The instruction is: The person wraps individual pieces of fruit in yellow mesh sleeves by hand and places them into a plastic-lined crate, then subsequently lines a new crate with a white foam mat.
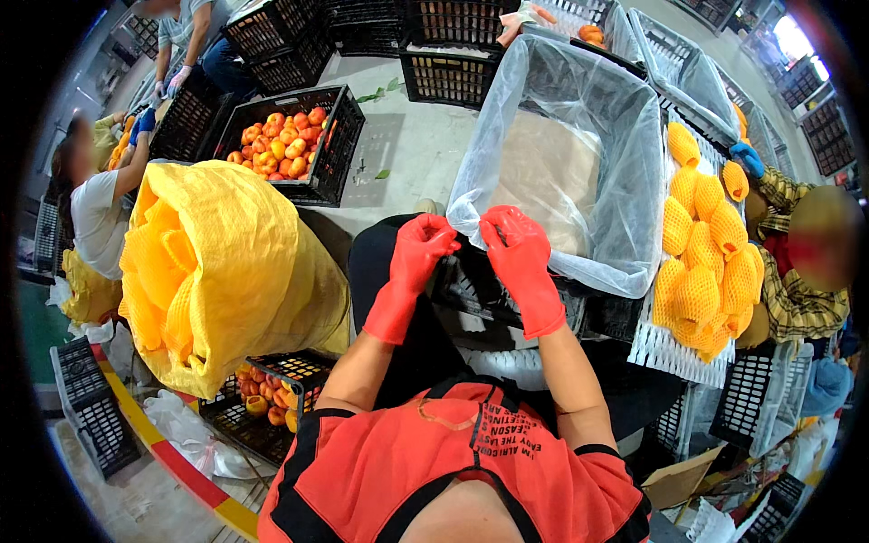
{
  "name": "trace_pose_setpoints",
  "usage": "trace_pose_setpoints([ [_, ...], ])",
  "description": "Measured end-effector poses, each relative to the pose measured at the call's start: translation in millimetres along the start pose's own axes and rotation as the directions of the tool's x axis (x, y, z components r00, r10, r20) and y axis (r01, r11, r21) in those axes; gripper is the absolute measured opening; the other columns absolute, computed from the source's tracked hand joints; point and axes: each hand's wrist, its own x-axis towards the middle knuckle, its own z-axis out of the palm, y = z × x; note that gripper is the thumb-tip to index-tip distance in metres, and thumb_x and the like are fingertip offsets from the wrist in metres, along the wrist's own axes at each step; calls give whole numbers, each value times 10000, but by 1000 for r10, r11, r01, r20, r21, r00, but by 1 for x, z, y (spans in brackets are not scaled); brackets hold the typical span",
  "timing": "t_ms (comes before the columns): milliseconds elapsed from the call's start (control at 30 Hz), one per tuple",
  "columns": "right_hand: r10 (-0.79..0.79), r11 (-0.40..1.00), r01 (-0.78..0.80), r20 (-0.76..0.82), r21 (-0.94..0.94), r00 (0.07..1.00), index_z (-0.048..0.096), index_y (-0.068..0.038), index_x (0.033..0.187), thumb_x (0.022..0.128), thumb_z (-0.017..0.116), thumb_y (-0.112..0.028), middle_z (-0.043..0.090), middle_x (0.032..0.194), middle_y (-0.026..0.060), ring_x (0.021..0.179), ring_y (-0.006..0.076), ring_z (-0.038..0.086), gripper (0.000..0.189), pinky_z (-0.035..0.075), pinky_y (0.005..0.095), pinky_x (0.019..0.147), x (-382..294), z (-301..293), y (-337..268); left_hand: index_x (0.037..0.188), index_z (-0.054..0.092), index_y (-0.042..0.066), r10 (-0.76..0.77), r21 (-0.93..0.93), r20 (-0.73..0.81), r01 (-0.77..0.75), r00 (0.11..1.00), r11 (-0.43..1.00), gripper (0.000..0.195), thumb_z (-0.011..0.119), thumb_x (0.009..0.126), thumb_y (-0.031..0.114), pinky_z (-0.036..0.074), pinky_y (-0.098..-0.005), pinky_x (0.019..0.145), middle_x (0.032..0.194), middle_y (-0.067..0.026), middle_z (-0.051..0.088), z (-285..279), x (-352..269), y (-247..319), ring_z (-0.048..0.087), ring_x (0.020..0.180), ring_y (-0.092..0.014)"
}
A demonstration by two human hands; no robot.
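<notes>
My left hand, in a red rubber glove, has its fingers curled beside the near left corner of a translucent plastic liner. Whether it grips the film cannot be told. My right hand, gloved alike, pinches the liner's near edge between thumb and fingers. The liner is draped over the rim of a black plastic crate standing before me, and a brownish sheet shows at its bottom. Right of the crate, yellow foam-net sleeves, several with fruit inside, lie on white foam netting.
At my left stands a yellow woven sack full of foam nets. Beyond it is a black crate of flat peaches; another peach crate sits lower left. Co-workers are on both sides. Crates are stacked ahead.
</notes>
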Motion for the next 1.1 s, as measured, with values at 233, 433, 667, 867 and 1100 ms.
trace_pose_setpoints([
  [233,18,999,-15,70,-48,997,652,-97,889,828,671,-157,674,951,93,878,336,631,88,496,440,784,-11,0,-1,963,565,11,-131,-272,-191,75,973,959,184,622,930,183,524,-278,693,857,-79,640,3,3,24,647,719,-178],
  [433,106,994,-110,139,22,985,655,-98,934,831,676,-189,664,1079,100,986,337,616,140,491,433,855,-13,6,2,910,623,49,-287,-246,138,314,948,917,538,527,944,577,522,-296,664,793,-52,647,20,-25,0,642,688,-172],
  [667,67,997,-59,201,-47,977,651,-113,1116,818,688,-219,635,1181,118,1080,360,579,318,458,456,932,-21,4,4,909,629,36,-127,-450,-113,63,986,891,274,644,946,307,486,-245,641,827,-38,657,31,-12,-25,605,679,-120],
  [867,-32,963,79,183,-256,983,603,-111,1220,788,706,-201,606,1204,150,1077,349,580,454,442,482,942,-20,-19,-10,851,640,31,101,-232,-284,-171,954,958,164,694,906,176,425,-220,546,743,-22,651,47,-25,15,559,576,-77],
  [1100,187,958,-219,-174,-186,967,695,-73,972,844,653,-234,686,897,140,816,356,652,211,515,456,722,29,-82,27,1051,634,-17,107,-198,264,-55,959,979,271,560,997,238,523,-312,789,910,-85,670,115,25,112,654,863,-176],
])
